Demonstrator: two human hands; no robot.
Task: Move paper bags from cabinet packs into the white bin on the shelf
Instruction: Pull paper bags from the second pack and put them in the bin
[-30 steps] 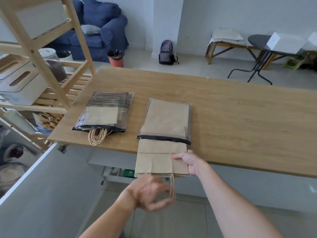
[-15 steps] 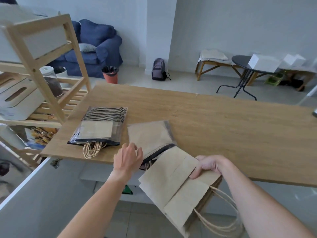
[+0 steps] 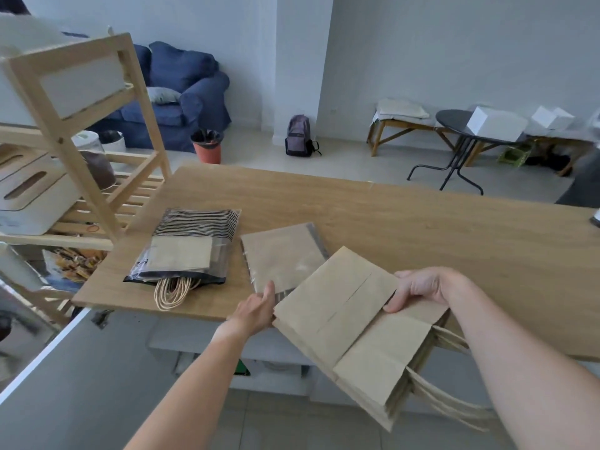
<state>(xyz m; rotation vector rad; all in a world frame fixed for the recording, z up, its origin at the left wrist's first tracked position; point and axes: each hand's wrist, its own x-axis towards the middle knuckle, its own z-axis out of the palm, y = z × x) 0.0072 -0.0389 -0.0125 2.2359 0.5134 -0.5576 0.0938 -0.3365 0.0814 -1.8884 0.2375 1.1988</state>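
Head view. A stack of flat, folded brown kraft paper bags [image 3: 354,323] is held at an angle over the near edge of the long light-wood table [image 3: 422,228]. The stack is several bags thick, its layered edges showing at the low corner. The top bag shows a folded-over bottom flap and a straight crease line along its face. Twisted paper-cord handles [image 3: 451,404] trail off the lower right end, hanging past the table edge.

The right hand [image 3: 422,289] grips the stack at its upper right side, thumb on top and fingers curled underneath. The left hand [image 3: 256,311] meets the stack's left corner, fingers closed against its edge; whether they pinch it or only steady it, I cannot tell.

Just behind the stack, touching the left hand's fingertips, lies a clear plastic pack sleeve [image 3: 282,254] flat on the table, with brown paper still showing through it.

To the left of it, apart, lies a second clear plastic pack [image 3: 191,246] of bags, dark-striped at the far end with a plain brown panel at the front; pale cord handles spill out of its near mouth over the table edge.

At far left stands a slatted pale-wood shelf unit [image 3: 81,151]. A white bin with a slot handle [image 3: 29,196] sits on its middle shelf, well apart from the held stack.
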